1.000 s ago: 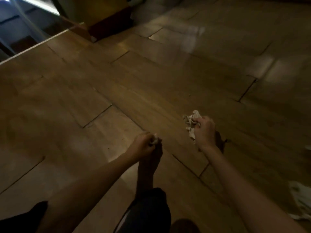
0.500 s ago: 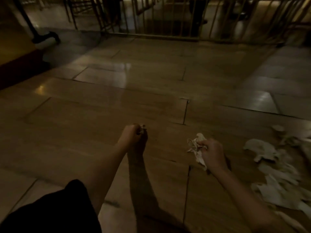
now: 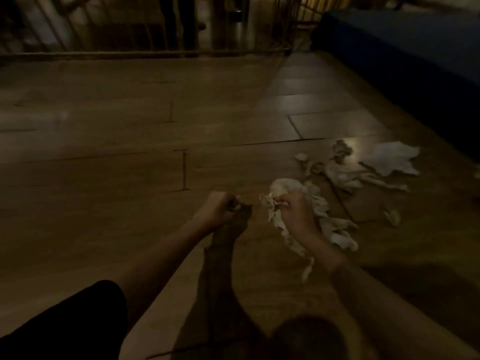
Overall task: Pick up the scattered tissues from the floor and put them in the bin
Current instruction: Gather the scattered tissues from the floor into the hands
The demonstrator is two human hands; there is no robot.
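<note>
Nearest the camera, both arms reach out low over the wooden floor [image 3: 109,193]. The left hand [image 3: 220,210] is curled into a fist with a small white scrap [image 3: 237,206] poking out by the thumb, so it looks like it's got a tiny bit of tissue pinched in there. The right hand [image 3: 296,214] is closed around a crumpled wad of tissue [image 3: 272,203], with a ragged tail hanging down below the wrist.

Right behind that hand there's a bigger rumpled tissue [image 3: 327,216] on the floor, maybe touching the bunch being held; hard to say in this light. Further out to the right is a loose cluster of tissues [image 3: 345,172] and a flatter sheet [image 3: 392,159], plus a small bit [image 3: 392,216] off on its own.

Handling-wise, I'd guess this stuff weighs nothing, is totally soft and tears easily, so pinching anywhere in the middle of a crumple should work, and scrunching them together beats lifting by a thin strand.

Room to move: open floor to the left and ahead, nothing in the way. A dark blue edge [image 3: 405,53] hems in the far right, and a railing [image 3: 130,29] runs along the back. I can't see any bin in view.
</note>
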